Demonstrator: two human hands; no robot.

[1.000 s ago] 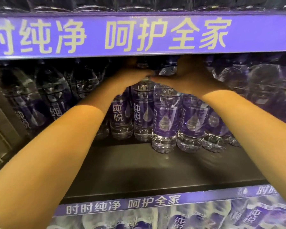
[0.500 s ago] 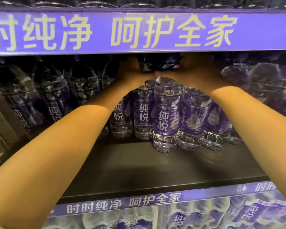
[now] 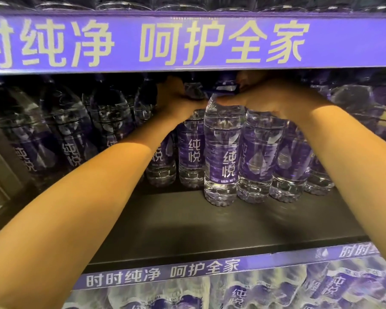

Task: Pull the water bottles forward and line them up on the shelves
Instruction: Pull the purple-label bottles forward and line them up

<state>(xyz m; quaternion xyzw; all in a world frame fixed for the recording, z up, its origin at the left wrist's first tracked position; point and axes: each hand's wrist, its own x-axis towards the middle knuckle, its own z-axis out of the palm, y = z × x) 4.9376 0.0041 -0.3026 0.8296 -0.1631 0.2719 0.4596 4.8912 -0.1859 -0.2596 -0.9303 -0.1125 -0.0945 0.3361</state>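
Observation:
Clear water bottles with purple labels stand in a cluster at the back of the dark middle shelf [image 3: 187, 230]. The front bottle [image 3: 222, 152] stands upright, ahead of the others. My right hand [image 3: 274, 99] grips the shoulders of this bottle and the one beside it [image 3: 257, 152]. My left hand [image 3: 176, 101] closes over the neck of a bottle [image 3: 191, 152] just left of them. The caps are partly hidden behind the upper shelf's edge.
A purple banner strip [image 3: 187, 41] with pale characters fronts the shelf above, low over my hands. More bottles [image 3: 71, 130] lean in the dark at the left and right [image 3: 354, 103]. A lower shelf strip [image 3: 165, 274] has bottles beneath it.
The front bottle has slid forward a little and turned so that its label characters face me. Both hands stay on the bottle tops; the view has drawn slightly closer.

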